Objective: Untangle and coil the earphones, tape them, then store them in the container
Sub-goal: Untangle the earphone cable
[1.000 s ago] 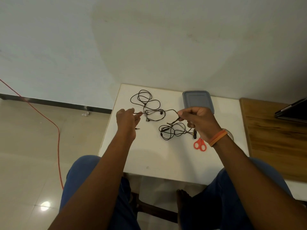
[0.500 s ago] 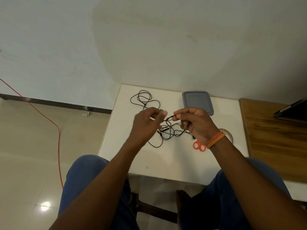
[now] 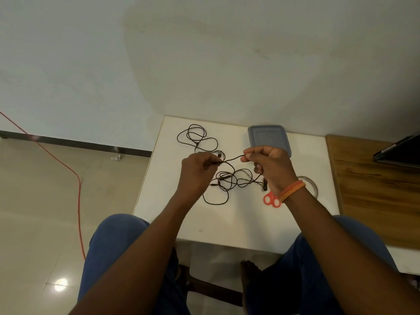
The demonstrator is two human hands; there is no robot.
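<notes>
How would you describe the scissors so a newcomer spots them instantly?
Start at the white table against the wall, then go to the right hand holding the black earphone cord. Just below that wrist lie the scissors, mostly hidden; their bright red loop handles are the only red thing on the tabletop.
</notes>
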